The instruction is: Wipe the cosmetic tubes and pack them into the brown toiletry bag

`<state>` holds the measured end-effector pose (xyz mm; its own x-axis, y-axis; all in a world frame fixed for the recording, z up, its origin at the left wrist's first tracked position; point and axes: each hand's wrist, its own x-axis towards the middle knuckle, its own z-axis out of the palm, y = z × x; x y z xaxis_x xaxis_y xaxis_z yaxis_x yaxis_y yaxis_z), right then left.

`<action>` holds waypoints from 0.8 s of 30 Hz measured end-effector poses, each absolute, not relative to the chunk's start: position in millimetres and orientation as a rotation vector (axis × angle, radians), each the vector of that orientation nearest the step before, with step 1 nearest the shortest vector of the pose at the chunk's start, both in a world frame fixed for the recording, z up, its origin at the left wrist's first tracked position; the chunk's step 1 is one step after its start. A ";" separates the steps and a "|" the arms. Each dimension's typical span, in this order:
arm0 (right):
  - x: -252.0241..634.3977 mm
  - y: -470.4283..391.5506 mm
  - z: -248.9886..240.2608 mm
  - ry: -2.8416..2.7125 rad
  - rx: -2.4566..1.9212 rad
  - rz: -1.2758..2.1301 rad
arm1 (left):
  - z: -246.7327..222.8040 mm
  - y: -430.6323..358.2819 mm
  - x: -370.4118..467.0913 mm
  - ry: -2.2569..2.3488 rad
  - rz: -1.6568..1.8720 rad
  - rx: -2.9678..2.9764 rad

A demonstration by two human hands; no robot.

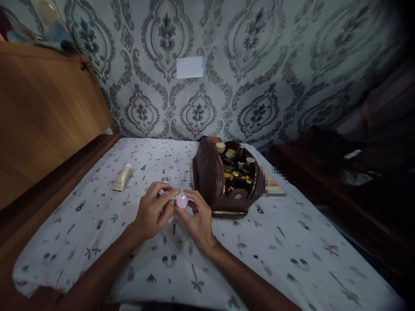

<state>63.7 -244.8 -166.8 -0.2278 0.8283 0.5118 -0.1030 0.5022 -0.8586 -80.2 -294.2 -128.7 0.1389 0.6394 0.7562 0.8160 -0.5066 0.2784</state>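
Near the middle of the table, my left hand [154,211] and my right hand [198,218] meet around a small item with a round pink end [181,201]. Both sets of fingers pinch it, and some whitish, clear material shows at its top. Just behind my left fingers stands a small object, mostly hidden. Right beside my right hand, a brown leather bag [207,172] sits unzipped, with several bottles and jars [231,157] inside, some with gold or cream caps. A beige tube with a white cap [122,177] lies to the left of my hands.
A white patterned cloth [155,268] covers the table. Wooden furniture [48,95] rises on the left. Behind is a patterned wall with a white card [189,67]. Right of the bag lies a pixelated flat item [274,183]; a dark red surface [337,194] runs along the right.
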 end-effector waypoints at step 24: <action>62.1 -250.0 -161.2 -1.284 -0.691 1.094 | -140.5 -274.1 -75.6 -2.212 -3.378 -0.952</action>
<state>62.1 -250.0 -161.2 -0.0701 0.9148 0.3978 -0.2470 0.3704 -0.8954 -75.6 -274.1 -140.5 -0.4537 0.8760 -0.1639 -0.5006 -0.0983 0.8601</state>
